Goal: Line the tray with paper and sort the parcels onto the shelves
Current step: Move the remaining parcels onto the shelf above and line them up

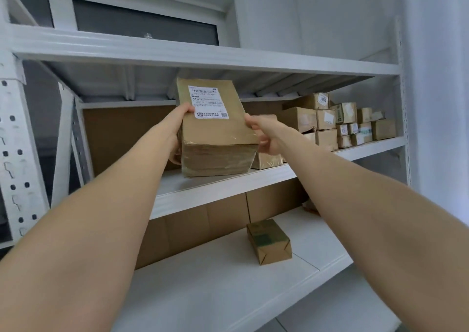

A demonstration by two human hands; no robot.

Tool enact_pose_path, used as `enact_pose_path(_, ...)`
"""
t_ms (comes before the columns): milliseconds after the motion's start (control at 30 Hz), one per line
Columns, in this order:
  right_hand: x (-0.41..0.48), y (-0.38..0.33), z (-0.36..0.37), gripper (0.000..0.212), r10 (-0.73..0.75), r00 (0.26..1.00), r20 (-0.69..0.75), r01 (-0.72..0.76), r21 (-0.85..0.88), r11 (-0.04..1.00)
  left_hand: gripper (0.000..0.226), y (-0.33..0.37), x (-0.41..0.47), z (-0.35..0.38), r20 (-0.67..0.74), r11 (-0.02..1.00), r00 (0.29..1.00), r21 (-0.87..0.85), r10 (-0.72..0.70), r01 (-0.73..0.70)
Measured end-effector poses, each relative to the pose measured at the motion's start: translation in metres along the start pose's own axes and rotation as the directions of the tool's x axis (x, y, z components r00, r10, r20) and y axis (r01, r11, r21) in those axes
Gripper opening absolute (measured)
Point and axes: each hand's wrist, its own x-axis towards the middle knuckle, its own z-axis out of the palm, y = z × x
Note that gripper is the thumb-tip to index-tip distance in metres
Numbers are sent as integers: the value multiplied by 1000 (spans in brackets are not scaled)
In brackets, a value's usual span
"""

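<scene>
A tall brown cardboard parcel (215,131) with a white shipping label is tipped back over the front of the middle shelf (223,187). My left hand (179,126) grips its left side, thumb on the front face near the label. Its right edge is held by my right hand (262,137), fingers curled around the side. The parcel's lower end sits at or just above the shelf board. No tray or paper is in view.
Behind the held parcel lies another brown box (269,158). Several small parcels (340,123) are stacked at the right of the middle shelf. One taped box (269,241) lies on the lower shelf (228,281). Cardboard sheets line the rack's back.
</scene>
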Motion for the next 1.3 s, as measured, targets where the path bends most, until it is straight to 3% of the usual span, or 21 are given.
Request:
enact_pose_path(233,21,11,10,82,128,991,34,-126,-68,990,37,-7,36,18,-45,988,997,-140,-69,62)
enact_pose_path(433,43,20,15,50,115,993,-9,-115,-28,993,46,-14,71,31,-39,983,986,-97,-160,156)
enact_pose_path(633,73,36,24,58,123,989,-84,-126,-38,991,22,-26,93,34,-3,987,988,-20,-157,156)
enact_pose_path(967,89,50,42,73,110,987,-114,-120,-79,990,21,-44,112,33,-31,992,992,-43,-120,119)
enact_pose_path(1300,87,61,38,72,60,986,-154,-72,-78,994,6,-46,101,42,-9,996,996,0,-90,90)
